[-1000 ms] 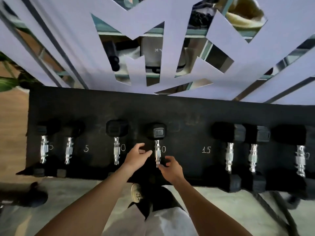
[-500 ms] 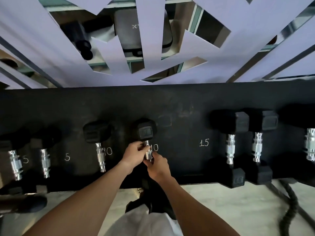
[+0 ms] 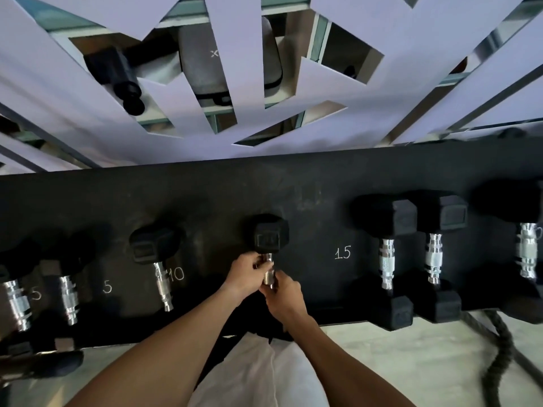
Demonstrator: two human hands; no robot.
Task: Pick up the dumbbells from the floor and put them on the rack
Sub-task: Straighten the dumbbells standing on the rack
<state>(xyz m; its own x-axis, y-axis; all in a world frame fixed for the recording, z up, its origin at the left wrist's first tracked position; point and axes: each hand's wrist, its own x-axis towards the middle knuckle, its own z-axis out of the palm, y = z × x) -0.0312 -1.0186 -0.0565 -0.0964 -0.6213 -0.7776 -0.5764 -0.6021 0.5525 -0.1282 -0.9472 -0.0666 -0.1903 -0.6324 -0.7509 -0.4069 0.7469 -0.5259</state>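
Note:
A black hex dumbbell with a chrome handle lies on the black rack, in the second slot chalked "10". Both my hands grip its handle. My left hand wraps the upper part of the handle from the left. My right hand holds the lower part from the right. The dumbbell's near head is hidden behind my hands and wrists. Another 10 dumbbell lies on the rack to the left.
Two small dumbbells marked 5 lie at the rack's left, two larger ones marked 15 at the right, another at the far right edge. A thick black rope lies on the concrete floor to the right. A dark object sits low left.
My hands went from hovering open beside the handle to gripping it. The view has shifted down and to the right along the rack.

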